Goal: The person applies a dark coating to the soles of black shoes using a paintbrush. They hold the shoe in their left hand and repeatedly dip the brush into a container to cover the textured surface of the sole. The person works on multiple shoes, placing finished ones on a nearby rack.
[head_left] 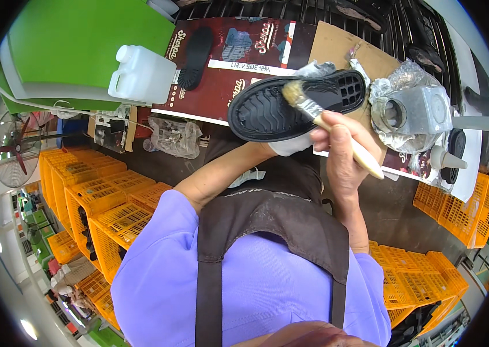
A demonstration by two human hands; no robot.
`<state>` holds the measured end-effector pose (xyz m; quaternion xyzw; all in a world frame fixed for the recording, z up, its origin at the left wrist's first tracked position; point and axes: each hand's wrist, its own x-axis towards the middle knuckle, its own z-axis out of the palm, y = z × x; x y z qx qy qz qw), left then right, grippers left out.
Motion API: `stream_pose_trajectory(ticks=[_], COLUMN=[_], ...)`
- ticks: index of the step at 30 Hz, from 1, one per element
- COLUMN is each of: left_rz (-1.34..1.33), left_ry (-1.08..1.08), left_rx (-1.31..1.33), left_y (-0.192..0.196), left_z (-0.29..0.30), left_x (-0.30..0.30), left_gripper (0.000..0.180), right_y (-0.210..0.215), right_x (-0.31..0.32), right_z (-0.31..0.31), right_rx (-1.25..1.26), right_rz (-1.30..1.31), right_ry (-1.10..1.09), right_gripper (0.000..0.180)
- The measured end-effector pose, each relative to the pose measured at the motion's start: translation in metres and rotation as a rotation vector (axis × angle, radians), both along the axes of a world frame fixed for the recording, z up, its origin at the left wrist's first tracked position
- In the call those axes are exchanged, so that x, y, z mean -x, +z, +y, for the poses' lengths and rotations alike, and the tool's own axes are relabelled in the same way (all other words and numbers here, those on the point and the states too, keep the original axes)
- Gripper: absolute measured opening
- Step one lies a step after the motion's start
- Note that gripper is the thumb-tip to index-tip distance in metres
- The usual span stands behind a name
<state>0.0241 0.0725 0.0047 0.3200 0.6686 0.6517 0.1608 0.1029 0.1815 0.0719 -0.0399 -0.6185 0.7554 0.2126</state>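
A black shoe sole [259, 113], its ridged, hollow inner side facing up, rests tilted over my left hand [292, 144]. That hand wears a white glove and grips the sole from beneath, so most of its fingers are hidden. Between the fingers and thumb of my right hand [345, 144] is the pale handle of a paintbrush [366, 159]. The brush's yellowish bristles touch or hover just over the middle of the sole; I cannot tell which. The sole's inside looks wet and shiny near the heel's square grid.
A white jug [146, 75] stands left of another black sole [198, 52] on the cardboard-covered table [215, 104]. To the right are a plastic-wrapped clear container [426, 110] and a nozzle bottle [444, 159]. Orange crates [100, 191] flank me; a fan [16, 147] stands left.
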Motion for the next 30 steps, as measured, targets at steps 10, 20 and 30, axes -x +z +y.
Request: stream_pose_trajectory(ticks=[10,20,30], left_rz=[-0.44,0.156,-0.624], left_ry=[-0.242,-0.371,-0.72], left_rx=[-0.282,0.04,0.044], left_y=[-0.03,-0.002,-0.001], left_z=[-0.007,-0.007,-0.034], left_x=[-0.013,-0.01,0.018], left_gripper=[0.024,0.032,0.049], right_y=[0.015,0.019,0.012], right_x=[0.011,0.048,0.068], right_z=[-0.003,0.036,0.065], right_rx=[0.003,-0.233,-0.3], right_rz=[-0.103,-0.139,-0.389], right_ry=[0.275,0.576,0.786], right_gripper=[0.015,0.017,0.018])
